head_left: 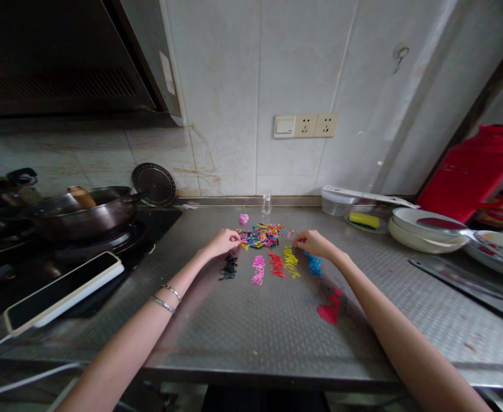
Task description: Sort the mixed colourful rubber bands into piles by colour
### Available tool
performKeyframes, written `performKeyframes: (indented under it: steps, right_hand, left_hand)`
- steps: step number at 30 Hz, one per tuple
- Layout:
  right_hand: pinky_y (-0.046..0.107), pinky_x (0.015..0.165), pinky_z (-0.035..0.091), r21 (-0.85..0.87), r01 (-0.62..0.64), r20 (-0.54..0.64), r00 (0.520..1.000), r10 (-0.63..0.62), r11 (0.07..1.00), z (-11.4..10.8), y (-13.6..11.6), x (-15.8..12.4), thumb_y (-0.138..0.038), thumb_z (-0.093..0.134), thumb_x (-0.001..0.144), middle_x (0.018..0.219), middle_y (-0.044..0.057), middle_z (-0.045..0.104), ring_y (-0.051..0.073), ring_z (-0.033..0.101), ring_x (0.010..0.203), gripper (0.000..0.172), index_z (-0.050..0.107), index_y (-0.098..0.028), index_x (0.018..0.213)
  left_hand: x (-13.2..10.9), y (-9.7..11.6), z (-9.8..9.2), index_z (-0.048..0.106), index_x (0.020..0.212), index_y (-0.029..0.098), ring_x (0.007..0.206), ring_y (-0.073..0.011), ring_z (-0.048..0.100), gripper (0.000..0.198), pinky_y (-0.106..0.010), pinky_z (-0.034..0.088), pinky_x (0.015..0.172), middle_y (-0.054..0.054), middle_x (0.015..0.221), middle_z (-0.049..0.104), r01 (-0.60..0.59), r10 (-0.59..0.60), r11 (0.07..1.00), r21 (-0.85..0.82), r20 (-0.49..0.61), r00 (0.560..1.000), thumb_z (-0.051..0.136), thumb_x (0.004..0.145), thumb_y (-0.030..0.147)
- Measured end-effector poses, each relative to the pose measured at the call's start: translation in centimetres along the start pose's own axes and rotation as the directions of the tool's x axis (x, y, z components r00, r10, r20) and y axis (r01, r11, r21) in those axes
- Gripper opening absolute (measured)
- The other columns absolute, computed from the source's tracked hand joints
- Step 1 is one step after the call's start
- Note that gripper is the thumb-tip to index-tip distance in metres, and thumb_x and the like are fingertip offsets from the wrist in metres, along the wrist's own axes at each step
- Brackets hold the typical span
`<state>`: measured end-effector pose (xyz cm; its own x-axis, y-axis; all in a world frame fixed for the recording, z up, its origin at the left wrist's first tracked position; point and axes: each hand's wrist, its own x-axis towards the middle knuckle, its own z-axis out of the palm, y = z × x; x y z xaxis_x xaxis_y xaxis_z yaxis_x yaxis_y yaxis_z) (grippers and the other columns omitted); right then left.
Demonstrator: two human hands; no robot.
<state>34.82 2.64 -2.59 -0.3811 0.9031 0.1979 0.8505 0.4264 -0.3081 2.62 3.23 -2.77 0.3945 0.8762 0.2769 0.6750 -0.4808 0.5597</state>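
"Metal counter, head view. Surroundings?"

"Left: a pan on the black hob, with a phone-like device lying slanted nearer the person. Right: a red vacuum flask, stacked bowls and a yellow sponge. Toward the wall: a clear bottle, upright, and a pink lump."

"Obstructions?"

"The pink lump sits just beyond the heap. The hob and bowls stand well apart from the fingers."

"Position of the bands?"

"A mixed heap of small coloured bands lies between the hands. The left hand has its fingertips at the heap's left edge. The right hand is off the opposite end, fingertips by the top of the yellow cluster. The row, left to right: black cluster, pink cluster, red cluster, yellow, blue cluster."

"Finger condition?"

"Bent toward the thumbs on both hands. Whether tips meet or clamp a band, cannot tell; too small."

"Edges and room?"

"Plain metal runs from the row to the near edge between the forearms; a red patch lies beside the right one. Wall tiles bound the far side."
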Motion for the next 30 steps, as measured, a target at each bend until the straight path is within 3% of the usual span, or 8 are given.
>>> performKeyframes:
  steps: [7, 15, 23, 30]
  right_hand:
    - [0.019, 0.061, 0.04, -0.005, -0.001, 0.004, 1.0, 0.001, 1.0, -0.1, -0.1, 0.0, -0.02, 0.047, 0.07, 0.074, 0.002, 0.067, 0.013, 0.059, 0.068, 0.023, 0.069, -0.017, 0.077]
    - [0.02, 0.062, 0.04, 0.0, 0.002, 0.007, 1.0, -0.002, 1.0, 0.1, 0.1, 0.0, -0.021, 0.046, 0.07, 0.075, 0.003, 0.067, 0.014, 0.059, 0.069, 0.023, 0.068, -0.018, 0.077]
    - [0.018, 0.062, 0.04, -0.001, 0.005, 0.001, 1.0, -0.005, 1.0, 0.1, 0.1, 0.0, -0.021, 0.047, 0.07, 0.074, 0.002, 0.067, 0.013, 0.058, 0.067, 0.023, 0.069, -0.017, 0.077]
    - [0.018, 0.061, 0.039, 0.015, 0.03, -0.043, 0.999, -0.029, 0.999, -0.1, -0.3, -0.1, -0.019, 0.047, 0.071, 0.074, 0.003, 0.067, 0.013, 0.058, 0.066, 0.023, 0.069, -0.018, 0.078]
  left_hand:
    - [0.3, -0.5, -0.3, 0.068, 0.073, 0.012, 0.05, -0.0101, 0.048, 0.022, -0.019, 0.031, 0.049, -0.002, 0.055, 0.06, -0.006, 0.004, 0.999, -0.045, -0.034, 0.999, 0.056, 0.068, 0.03]
    - [0.5, -0.7, -0.3, 0.066, 0.074, 0.009, 0.048, -0.01, 0.049, 0.021, -0.019, 0.031, 0.047, -0.003, 0.053, 0.059, 0.045, -0.046, 0.979, -0.201, 0.001, 0.999, 0.058, 0.065, 0.027]
    - [0.4, 1.2, -0.3, 0.066, 0.073, 0.008, 0.044, -0.0062, 0.036, 0.025, -0.019, 0.022, 0.044, 0.002, 0.046, 0.049, 0.013, -0.006, 0.987, -0.158, 0.047, 0.999, 0.06, 0.066, 0.032]
    - [0.3, 2.0, -0.2, 0.066, 0.073, 0.008, 0.049, -0.0068, 0.041, 0.023, -0.019, 0.027, 0.048, 0.0, 0.053, 0.054, 0.014, 0.003, 0.978, -0.208, 0.08, 0.997, 0.061, 0.065, 0.028]
